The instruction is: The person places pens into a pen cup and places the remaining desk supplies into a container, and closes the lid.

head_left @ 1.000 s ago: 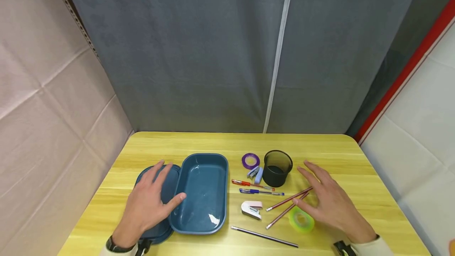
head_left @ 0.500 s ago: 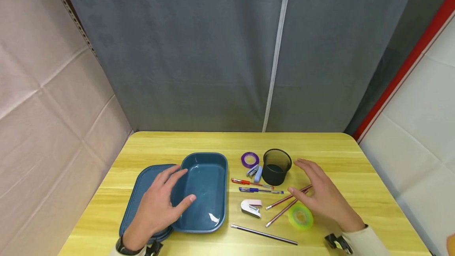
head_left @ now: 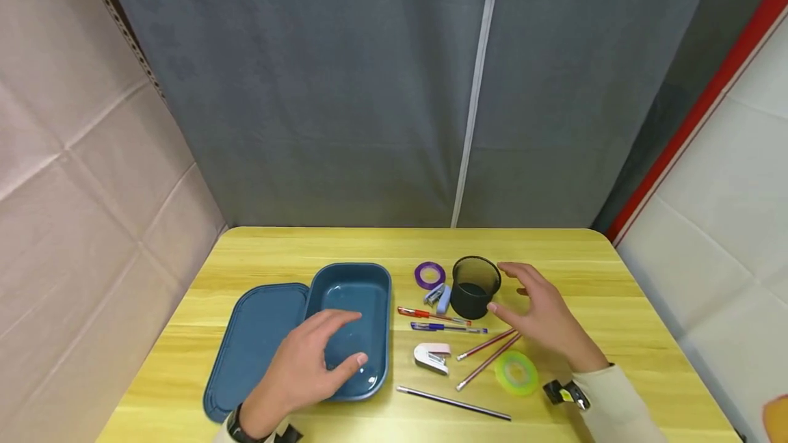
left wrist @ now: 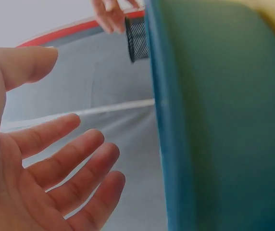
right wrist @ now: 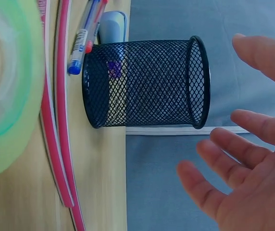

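My left hand (head_left: pixel 308 364) hovers with spread fingers over the near left part of the blue plastic box (head_left: pixel 383 333), and nothing is between its fingers. In the left wrist view the fingers (left wrist: pixel 80 163) stand apart from the box's wall (left wrist: pixel 171 144). My right hand (head_left: pixel 548 316), fingers apart and holding nothing, is just right of the black mesh pen holder (head_left: pixel 473 299). From the right wrist view, the mesh pen holder (right wrist: pixel 152 82) stands upright with the fingers (right wrist: pixel 238 149) near its rim. Two red pencils (head_left: pixel 489 361) and a yellow-green tape roll (head_left: pixel 516 373) lie below the right hand.
The box's blue lid (head_left: pixel 258 340) lies left of it. Between box and pen holder are a purple tape roll (head_left: pixel 429 275), a light-blue stapler (head_left: pixel 438 298), a red pen (head_left: pixel 431 315), a blue pen (head_left: pixel 448 327) and a white-pink stapler (head_left: pixel 432 357). A dark pencil (head_left: pixel 453 403) lies nearest the front.
My left hand has moved right, from over the lid to over the box, uncovering the lid. The right hand has shifted left and slightly up, closer to the pen holder.
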`<move>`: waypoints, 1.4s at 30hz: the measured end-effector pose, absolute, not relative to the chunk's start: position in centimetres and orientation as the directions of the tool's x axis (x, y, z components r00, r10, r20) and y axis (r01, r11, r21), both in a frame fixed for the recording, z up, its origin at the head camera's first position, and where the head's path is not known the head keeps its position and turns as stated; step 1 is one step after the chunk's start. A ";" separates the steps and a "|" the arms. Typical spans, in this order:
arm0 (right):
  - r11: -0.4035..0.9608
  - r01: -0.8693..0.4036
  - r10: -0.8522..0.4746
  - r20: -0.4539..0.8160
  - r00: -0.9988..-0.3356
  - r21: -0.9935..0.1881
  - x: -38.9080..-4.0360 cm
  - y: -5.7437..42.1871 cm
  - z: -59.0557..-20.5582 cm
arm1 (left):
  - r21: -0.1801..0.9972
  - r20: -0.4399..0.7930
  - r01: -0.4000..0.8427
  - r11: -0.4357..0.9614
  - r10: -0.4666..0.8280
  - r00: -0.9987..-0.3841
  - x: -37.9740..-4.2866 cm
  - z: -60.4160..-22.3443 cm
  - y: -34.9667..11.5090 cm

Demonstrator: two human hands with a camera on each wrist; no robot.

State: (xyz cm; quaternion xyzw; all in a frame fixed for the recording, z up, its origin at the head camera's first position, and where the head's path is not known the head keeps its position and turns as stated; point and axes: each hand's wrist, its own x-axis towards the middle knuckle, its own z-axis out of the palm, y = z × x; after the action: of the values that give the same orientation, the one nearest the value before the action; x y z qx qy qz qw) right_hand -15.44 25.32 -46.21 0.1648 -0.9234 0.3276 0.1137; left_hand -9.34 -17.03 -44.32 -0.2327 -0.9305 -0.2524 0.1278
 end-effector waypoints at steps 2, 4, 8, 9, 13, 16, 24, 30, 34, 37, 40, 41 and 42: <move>0.719 -0.374 -0.224 0.314 -0.922 -0.585 -15.8 25.2 -46.2 | 0.426 0.345 0.509 0.748 0.386 -0.855 -9.3 -44.5 -16.4; 0.712 -0.362 -0.216 0.303 -0.928 -0.602 -16.1 25.2 -46.2 | 0.439 0.336 0.528 0.727 0.412 -0.847 -9.3 -44.7 -15.8; 0.698 -0.333 -0.210 0.264 -0.942 -0.634 -16.7 25.1 -46.2 | 0.479 0.310 0.555 0.680 0.460 -0.832 -9.2 -45.0 -14.8; 0.694 -0.329 -0.211 0.257 -0.943 -0.640 -16.9 25.1 -46.2 | 0.487 0.300 0.557 0.673 0.470 -0.830 -9.1 -45.1 -14.5; 0.677 -0.317 -0.214 0.233 -0.948 -0.664 -17.3 25.0 -46.2 | 0.530 0.263 0.562 0.635 0.507 -0.821 -9.0 -45.2 -13.8; 0.668 -0.305 -0.215 0.216 -0.953 -0.679 -17.6 25.1 -46.4 | 0.573 0.245 0.568 0.591 0.538 -0.807 -8.9 -45.3 -13.2; 0.632 -0.291 -0.234 0.180 -0.955 -0.718 -18.1 25.1 -47.1 | 0.655 0.238 0.592 0.470 0.615 -0.752 -8.3 -46.0 -11.4; 0.609 -0.286 -0.242 0.170 -0.955 -0.740 -18.3 24.9 -47.5 | 0.819 0.203 0.484 0.308 0.634 -0.746 -7.6 -46.4 -10.1; 0.595 -0.288 -0.241 0.176 -0.955 -0.750 -18.5 24.8 -47.9 | 0.887 0.148 0.389 0.249 0.645 -0.750 -7.1 -46.8 -9.4; 0.602 -0.279 -0.233 0.169 -0.958 -0.749 -18.5 24.7 -48.2 | 0.921 0.096 0.318 0.225 0.661 -0.744 -6.8 -47.2 -8.8; 0.607 -0.263 -0.225 0.155 -0.962 -0.750 -18.4 24.6 -48.4 | 0.946 0.054 0.255 0.201 0.678 -0.733 -6.5 -47.8 -8.2; 0.606 -0.259 -0.223 0.152 -0.963 -0.752 -18.4 24.5 -48.4 | 0.949 0.047 0.246 0.197 0.682 -0.730 -6.5 -48.0 -8.1; 0.603 -0.257 -0.222 0.151 -0.963 -0.755 -18.4 24.5 -48.4 | 0.952 0.041 0.236 0.194 0.684 -0.728 -6.5 -48.3 -7.9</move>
State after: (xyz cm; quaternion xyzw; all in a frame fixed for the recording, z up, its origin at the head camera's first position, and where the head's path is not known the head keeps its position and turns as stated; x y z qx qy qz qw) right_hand -18.44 24.45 -48.40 0.1338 -0.8950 0.4251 0.0206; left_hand -6.47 -7.90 -48.27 -0.3086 -0.7457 -0.5548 -0.2020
